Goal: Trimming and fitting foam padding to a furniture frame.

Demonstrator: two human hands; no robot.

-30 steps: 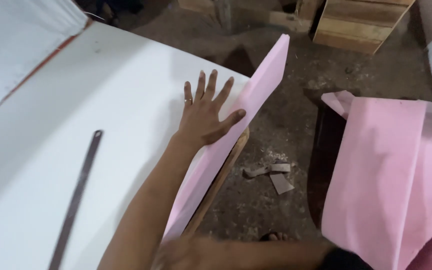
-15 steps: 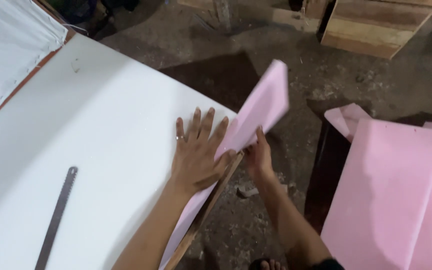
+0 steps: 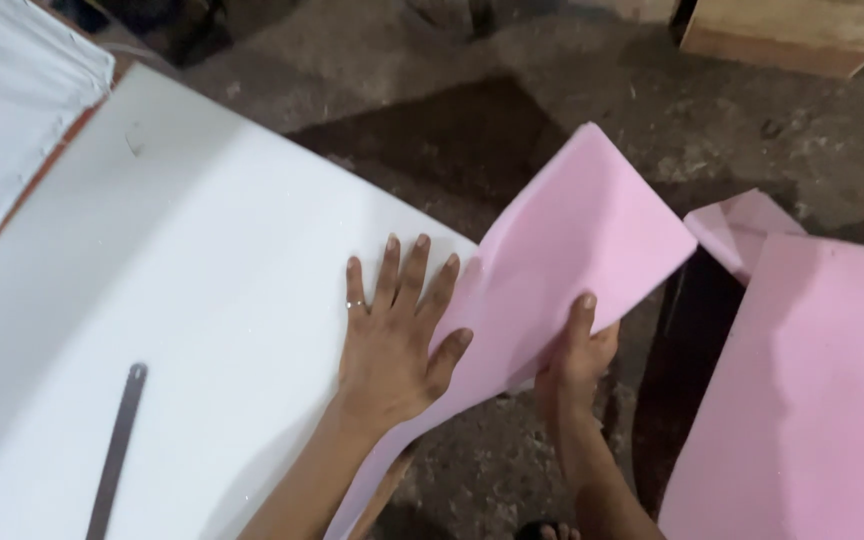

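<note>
White sheet: pink foam now bent further.

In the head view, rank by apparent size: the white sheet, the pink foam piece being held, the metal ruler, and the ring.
1. White sheet, largest by far.
2. Pink foam piece, gripped by the right hand and touched by the left hand.
3. Metal ruler, partly cut off by the frame edge.
4. Ring on the left hand, smallest.
</note>
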